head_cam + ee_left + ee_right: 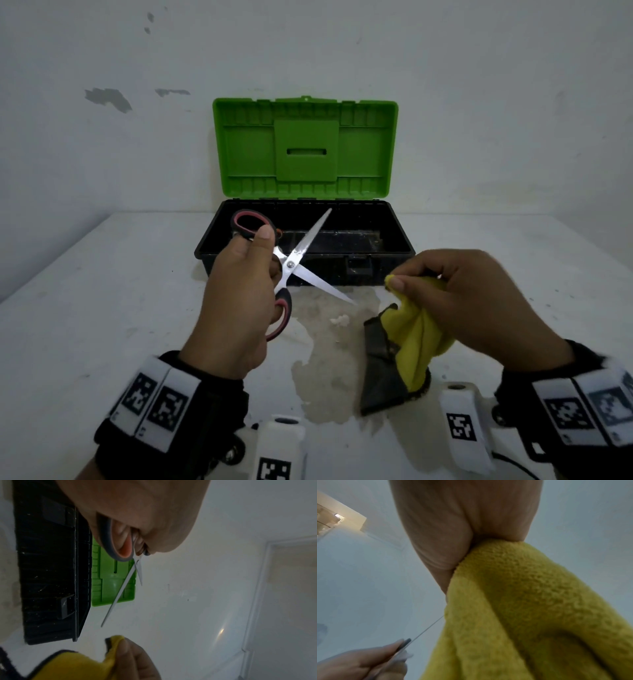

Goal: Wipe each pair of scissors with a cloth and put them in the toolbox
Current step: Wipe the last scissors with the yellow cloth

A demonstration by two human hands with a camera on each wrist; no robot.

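Note:
My left hand (239,291) grips a pair of scissors (301,255) by its black-and-red handles, blades spread wide, held above the table in front of the toolbox. The same scissors (123,582) show thin and edge-on in the left wrist view. My right hand (472,294) pinches a yellow cloth (421,329) with a dark grey underside, which hangs down to the table; it is a short way right of the lower blade tip, apart from it. The cloth (522,608) fills the right wrist view. The toolbox (394,253) has a black base and an upright green lid (305,150).
The toolbox stands against a white wall at the back of the white table (102,308). A pale stain (329,342) with a small crumb spreads over the table between my hands. Something orange shows inside the box behind the scissors, mostly hidden.

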